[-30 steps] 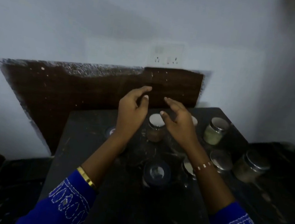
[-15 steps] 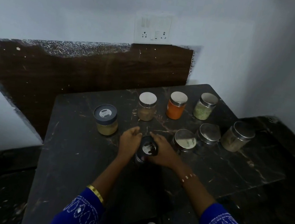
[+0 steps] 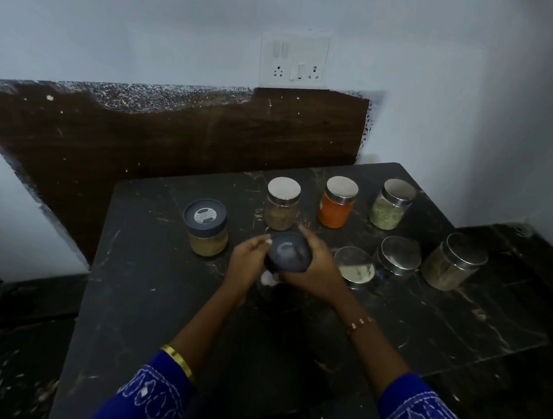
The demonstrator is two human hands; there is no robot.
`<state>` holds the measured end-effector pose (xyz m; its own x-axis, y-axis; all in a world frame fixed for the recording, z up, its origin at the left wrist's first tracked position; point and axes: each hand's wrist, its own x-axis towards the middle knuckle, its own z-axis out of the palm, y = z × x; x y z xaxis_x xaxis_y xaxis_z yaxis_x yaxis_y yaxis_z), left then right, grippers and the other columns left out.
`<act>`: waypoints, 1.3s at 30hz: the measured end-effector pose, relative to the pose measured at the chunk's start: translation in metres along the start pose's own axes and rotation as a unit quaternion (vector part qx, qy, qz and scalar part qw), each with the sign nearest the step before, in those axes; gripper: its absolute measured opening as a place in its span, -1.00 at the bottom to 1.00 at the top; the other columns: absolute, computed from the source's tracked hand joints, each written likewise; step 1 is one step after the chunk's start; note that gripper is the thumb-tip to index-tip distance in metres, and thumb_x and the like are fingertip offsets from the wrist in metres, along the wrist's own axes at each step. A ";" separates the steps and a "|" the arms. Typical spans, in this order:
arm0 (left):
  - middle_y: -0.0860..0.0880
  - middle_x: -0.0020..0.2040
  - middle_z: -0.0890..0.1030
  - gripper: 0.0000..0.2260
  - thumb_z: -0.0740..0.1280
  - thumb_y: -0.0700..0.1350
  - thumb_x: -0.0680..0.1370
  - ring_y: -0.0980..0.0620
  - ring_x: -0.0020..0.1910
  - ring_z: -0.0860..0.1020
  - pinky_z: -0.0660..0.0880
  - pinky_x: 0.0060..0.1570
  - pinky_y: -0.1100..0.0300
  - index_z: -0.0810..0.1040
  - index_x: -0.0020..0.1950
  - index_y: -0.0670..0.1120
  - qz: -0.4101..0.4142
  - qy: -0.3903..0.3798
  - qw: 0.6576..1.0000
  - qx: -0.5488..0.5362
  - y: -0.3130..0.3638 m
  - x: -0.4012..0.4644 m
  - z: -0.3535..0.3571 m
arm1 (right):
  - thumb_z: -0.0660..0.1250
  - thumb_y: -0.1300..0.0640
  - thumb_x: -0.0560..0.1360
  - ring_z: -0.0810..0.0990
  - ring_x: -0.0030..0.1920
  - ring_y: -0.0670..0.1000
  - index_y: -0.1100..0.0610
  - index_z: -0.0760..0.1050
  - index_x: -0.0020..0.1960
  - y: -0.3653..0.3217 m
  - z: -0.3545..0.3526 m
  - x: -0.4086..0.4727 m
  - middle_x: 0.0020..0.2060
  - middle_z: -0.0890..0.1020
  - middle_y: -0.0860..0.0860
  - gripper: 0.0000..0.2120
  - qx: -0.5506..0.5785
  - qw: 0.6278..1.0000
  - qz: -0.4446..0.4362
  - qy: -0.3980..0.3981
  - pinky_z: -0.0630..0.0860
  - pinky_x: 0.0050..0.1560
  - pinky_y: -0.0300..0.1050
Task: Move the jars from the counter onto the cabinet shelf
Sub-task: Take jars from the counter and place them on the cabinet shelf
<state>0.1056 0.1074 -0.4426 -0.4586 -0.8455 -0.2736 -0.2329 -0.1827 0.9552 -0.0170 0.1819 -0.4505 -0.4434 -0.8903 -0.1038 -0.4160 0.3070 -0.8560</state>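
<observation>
You are at the pick-up step: one dark-lidded jar (image 3: 289,252) is between your two hands, at or just above the counter (image 3: 141,297), and seven more jars are waiting on it. The cabinet shelf is nowhere in the head view, so the next move, as I judge it, calls for a firm hold, a clean lift and a turn toward wherever that shelf is.

Your left hand (image 3: 248,264) holds the jar's left side, thumb on the lid's edge. Your right hand (image 3: 316,269) wraps the right side, fingers curled round it. Both forearms reach in from the near edge and meet at the jar.

Taking that jar as the landmark: the other dark-lidded jar (image 3: 207,227) is to its left, the pale-lidded jar (image 3: 282,203) just behind it, the orange jar (image 3: 337,202) and the green jar (image 3: 392,204) behind and to the right. A low tin (image 3: 354,267) sits just right of it, beside your right hand; mind it when lifting.
</observation>
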 end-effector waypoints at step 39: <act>-0.13 0.02 0.62 -0.70 0.22 -0.07 0.57 -0.04 -0.02 0.61 0.56 -0.02 0.12 0.47 0.22 -0.19 0.114 -0.025 0.969 -0.219 0.087 -0.004 -0.010 | 0.30 -0.03 0.41 0.63 0.05 0.11 0.23 0.41 0.27 -0.089 -0.033 0.034 0.11 0.61 0.22 -0.49 0.481 0.876 -0.032 0.003 0.59 0.00 -0.05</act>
<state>0.0960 0.0896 -0.3573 -0.4988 -0.8656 -0.0451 0.2598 -0.1989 0.9450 -0.0208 0.1355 -0.3607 -0.4497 -0.8923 -0.0397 0.4197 -0.1719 -0.8912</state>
